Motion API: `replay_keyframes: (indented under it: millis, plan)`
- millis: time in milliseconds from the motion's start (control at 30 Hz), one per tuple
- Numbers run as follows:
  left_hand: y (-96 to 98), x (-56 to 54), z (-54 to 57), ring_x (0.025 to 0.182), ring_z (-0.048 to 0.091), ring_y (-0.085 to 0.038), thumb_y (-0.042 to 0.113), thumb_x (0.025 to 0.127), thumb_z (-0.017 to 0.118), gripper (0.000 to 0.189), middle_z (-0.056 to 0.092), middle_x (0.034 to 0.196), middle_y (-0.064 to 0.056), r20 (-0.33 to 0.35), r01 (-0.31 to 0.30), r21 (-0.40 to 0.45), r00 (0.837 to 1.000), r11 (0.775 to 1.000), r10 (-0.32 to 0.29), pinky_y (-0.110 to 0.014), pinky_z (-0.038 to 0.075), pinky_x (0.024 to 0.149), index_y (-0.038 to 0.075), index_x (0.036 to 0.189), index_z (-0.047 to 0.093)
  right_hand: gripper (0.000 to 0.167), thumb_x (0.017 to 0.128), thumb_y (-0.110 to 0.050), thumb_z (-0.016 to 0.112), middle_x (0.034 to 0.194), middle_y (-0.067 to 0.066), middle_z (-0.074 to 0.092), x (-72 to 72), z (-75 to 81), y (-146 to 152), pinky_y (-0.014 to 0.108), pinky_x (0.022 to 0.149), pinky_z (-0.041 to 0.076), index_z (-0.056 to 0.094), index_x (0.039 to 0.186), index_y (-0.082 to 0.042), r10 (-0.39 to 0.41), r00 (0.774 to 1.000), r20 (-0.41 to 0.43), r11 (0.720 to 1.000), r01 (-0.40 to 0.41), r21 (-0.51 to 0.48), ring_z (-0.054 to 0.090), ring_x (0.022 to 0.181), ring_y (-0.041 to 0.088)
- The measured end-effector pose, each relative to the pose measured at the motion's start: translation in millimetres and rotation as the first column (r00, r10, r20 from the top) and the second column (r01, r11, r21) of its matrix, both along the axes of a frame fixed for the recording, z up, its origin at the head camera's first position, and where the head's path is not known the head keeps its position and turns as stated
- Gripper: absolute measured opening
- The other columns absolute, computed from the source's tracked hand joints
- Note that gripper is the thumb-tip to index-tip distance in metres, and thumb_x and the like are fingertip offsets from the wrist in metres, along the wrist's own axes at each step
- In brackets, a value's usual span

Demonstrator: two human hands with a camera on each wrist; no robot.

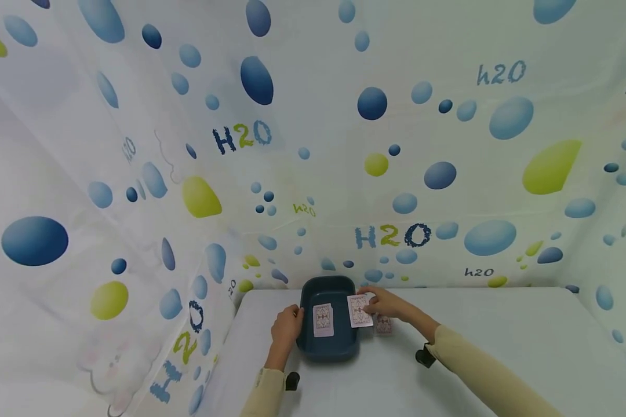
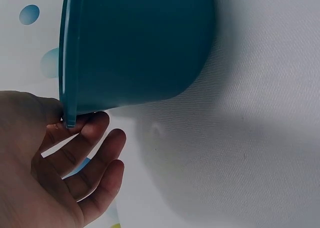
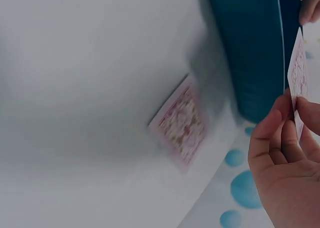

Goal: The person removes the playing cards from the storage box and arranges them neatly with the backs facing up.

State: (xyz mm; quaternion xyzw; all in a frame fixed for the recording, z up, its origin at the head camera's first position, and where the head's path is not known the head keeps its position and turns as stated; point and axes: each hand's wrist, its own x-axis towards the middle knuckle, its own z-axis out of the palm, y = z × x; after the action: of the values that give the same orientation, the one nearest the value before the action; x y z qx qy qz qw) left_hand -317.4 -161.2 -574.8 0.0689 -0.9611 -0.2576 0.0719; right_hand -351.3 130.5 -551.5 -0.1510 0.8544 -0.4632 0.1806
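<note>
A dark teal rectangular tray (image 1: 327, 350) stands on the white table. My left hand (image 1: 287, 324) pinches its left rim between thumb and fingers; the left wrist view shows the hand (image 2: 75, 163) at the edge of the tray (image 2: 140, 43). In my right hand (image 1: 388, 304) is a playing card (image 1: 359, 313), back side up, pinched over the tray's right rim. The right wrist view shows this card (image 3: 298, 75) almost edge-on in the fingers. Inside the tray lie playing cards (image 1: 323, 319), patterned back up. Partly covered by my right hand, another card or stack (image 1: 384, 325) lies on the table.
The white table (image 1: 480, 347) extends to the right and toward me. Behind it hangs a white curtain (image 1: 334, 191) printed with blue and green drops, which also borders the left and right sides. Dark wrist devices (image 1: 425, 355) sit near both sleeves.
</note>
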Motion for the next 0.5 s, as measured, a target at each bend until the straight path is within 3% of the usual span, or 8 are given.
replay_keyframes:
  millis: [200, 500]
  plan:
    - [2.7, 0.7, -0.2, 0.056, 0.047, -0.018, 0.026, 0.096, 0.055, 0.024, 0.055, 0.067, -0.003, -0.007, -0.013, 0.001, 1.000, 1.000, 0.013, -0.033, 0.035, 0.050, 0.010, 0.079, 0.059, 0.044, 0.090, -0.011, 0.062, 0.084, 0.006, 0.061, -2.0, -8.4, 25.3, 0.039, 0.067, 0.051, 0.049, 0.132, -0.013, -0.013, 1.000, -0.020, 1.000, 0.013, -0.021, 0.057, 0.072, 0.019]
    - [1.2, -0.4, -1.4, 0.057, 0.049, -0.018, 0.027, 0.096, 0.054, 0.024, 0.058, 0.071, -0.004, 0.005, -0.012, 0.018, 1.000, 1.000, 0.012, -0.033, 0.038, 0.050, 0.009, 0.082, 0.061, 0.041, 0.091, -0.007, 0.060, 0.082, 0.006, 0.055, 6.5, -22.2, 55.2, 0.033, 0.063, 0.049, 0.050, 0.130, -0.009, -0.042, 0.999, 0.018, 0.999, 0.042, -0.004, 0.054, 0.071, 0.019]
